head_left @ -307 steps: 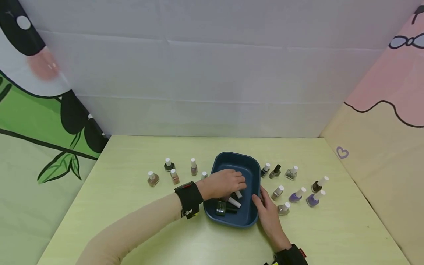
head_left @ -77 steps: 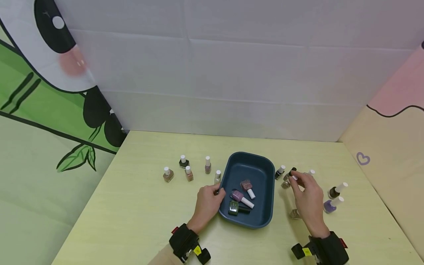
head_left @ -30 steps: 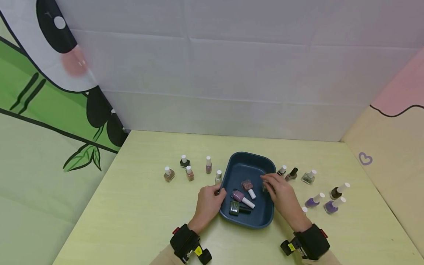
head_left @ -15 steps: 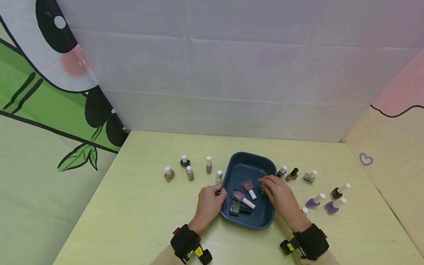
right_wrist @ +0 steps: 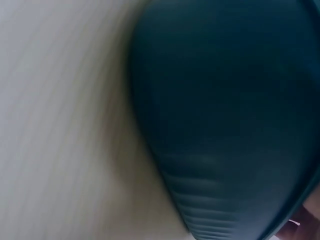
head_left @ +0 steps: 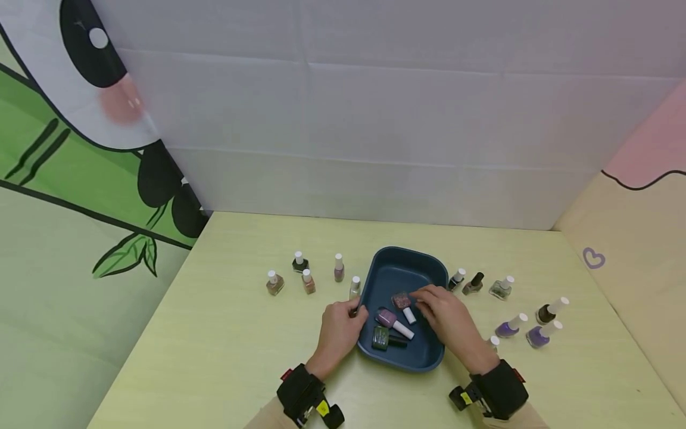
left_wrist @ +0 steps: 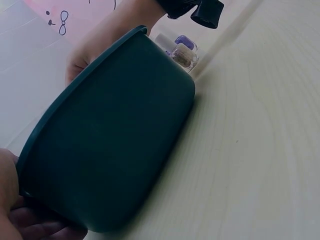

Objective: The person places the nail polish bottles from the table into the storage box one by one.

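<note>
My left hand (head_left: 339, 330) grips the left rim of a dark blue tray (head_left: 409, 255); in the left wrist view its fingers (left_wrist: 37, 227) curl under the tray's outer wall (left_wrist: 110, 120). Inside the tray lie a pink glitter nail polish bottle (head_left: 401, 300), a mauve one (head_left: 386, 317) and a dark green one (head_left: 380, 338). My right hand (head_left: 447, 316) reaches over the right rim, fingers bent down close to the glitter bottle, pinching a small nail polish bottle that the hand now mostly hides. The right wrist view shows mainly the tray's blurred outer wall (right_wrist: 225, 110).
Right of the tray stand several nail polish bottles, among them a black-capped one (head_left: 474, 283), a clear one (head_left: 502, 288) and a purple one (head_left: 541, 334). More stand to the left, including a brown one (head_left: 275, 283) and a pale one (head_left: 355, 288) beside the rim.
My right hand picked a bottle from the right-hand group and carried it left into the tray, then shifted slightly further left. My left hand, in the tray earlier, now stays on the left rim.
</note>
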Tool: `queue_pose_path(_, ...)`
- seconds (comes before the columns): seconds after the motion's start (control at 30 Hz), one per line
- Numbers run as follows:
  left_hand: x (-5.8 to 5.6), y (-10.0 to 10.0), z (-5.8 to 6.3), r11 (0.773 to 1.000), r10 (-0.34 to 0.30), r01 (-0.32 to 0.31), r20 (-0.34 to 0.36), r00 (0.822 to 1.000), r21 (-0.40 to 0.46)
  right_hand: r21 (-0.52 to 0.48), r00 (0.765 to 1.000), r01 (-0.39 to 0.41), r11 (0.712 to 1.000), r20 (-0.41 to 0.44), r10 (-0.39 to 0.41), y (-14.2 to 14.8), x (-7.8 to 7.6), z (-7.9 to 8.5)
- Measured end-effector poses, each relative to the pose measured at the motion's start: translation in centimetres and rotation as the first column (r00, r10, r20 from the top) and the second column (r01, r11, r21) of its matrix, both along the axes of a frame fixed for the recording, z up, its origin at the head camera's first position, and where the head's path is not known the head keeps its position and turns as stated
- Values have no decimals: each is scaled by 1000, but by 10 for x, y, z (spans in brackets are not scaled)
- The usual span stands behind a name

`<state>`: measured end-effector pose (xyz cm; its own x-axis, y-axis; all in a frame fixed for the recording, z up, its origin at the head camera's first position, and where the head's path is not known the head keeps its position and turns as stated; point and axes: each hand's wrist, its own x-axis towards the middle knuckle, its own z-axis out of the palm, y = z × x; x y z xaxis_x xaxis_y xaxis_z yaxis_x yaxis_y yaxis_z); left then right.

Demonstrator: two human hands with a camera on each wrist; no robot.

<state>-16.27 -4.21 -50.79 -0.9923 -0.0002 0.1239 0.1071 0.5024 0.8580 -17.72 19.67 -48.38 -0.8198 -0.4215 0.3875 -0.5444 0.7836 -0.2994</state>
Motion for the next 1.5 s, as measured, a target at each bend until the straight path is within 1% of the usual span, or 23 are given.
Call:
queue_pose_path(0.13,0,0,1,1000,1,-1,5,1000,1,-8,1000,-5,1000,18,6,-4,1,1)
queue_pose_path(0.27,0,0,0,1000,-3,3,-2,1000,1,-4,1000,-23,1000,18,23,-6,2,1)
queue_pose_path(0.53,0,0,-1,1000,-4,4,-22,1000,-5,8,995,-100,995,-12,100,-9,1,-3)
queue_pose_path(0.73,1,1,0,1000,-1,1,-28,1000,-8,18,991,-131,991,0,131,-10,3,-2)
queue_pose_path(0.97,1,1,0,1000,3,-2,-14,1000,8,32,990,-139,990,29,138,-11,3,-1)
queue_pose_path(1.13,1,0,0,1000,11,-11,-13,1000,2,47,989,-145,988,47,143,-11,2,-2)
queue_pose_path(1.43,1,0,1,1000,10,-10,-5,1000,-3,24,989,-146,989,21,146,-11,1,-4)
queue_pose_path(1.5,1,0,1,1000,10,-10,-18,1000,-9,15,989,-144,989,18,144,-10,2,-4)
